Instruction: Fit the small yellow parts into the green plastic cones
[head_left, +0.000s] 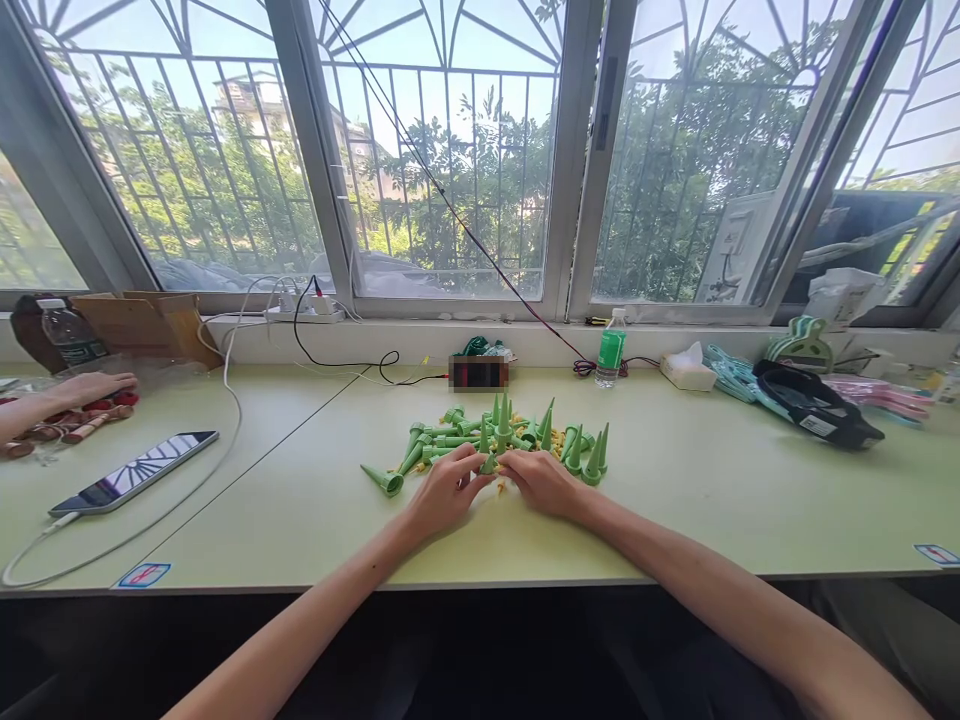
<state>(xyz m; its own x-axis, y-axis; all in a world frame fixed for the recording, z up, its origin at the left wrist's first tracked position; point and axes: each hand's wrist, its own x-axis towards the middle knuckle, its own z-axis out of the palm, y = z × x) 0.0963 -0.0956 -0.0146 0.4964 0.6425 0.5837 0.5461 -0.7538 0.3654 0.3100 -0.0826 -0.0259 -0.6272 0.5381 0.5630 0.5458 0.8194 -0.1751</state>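
Both of my hands meet in front of a pile of green plastic watering spikes (450, 440) and small yellow pieces (558, 440). My left hand (448, 490) is closed, its thumb and fingers pinching one green watering spike (487, 464). Fingers pressed together, my right hand (546, 484) comes up against that spike from the other side; whatever lies between its fingertips is too small to make out. Several spikes stand upright at the pile's right, such as this one (574, 455). A single spike (384, 480) lies on its side at the left.
On the pale green table (712, 500) lies a charging phone (135, 472), its white cable looping nearby. Another person's hand (82, 390) rests by red and brown pieces at far left. Behind stand a bottle (611, 348), tissue pack (688, 370) and black strap (817, 405).
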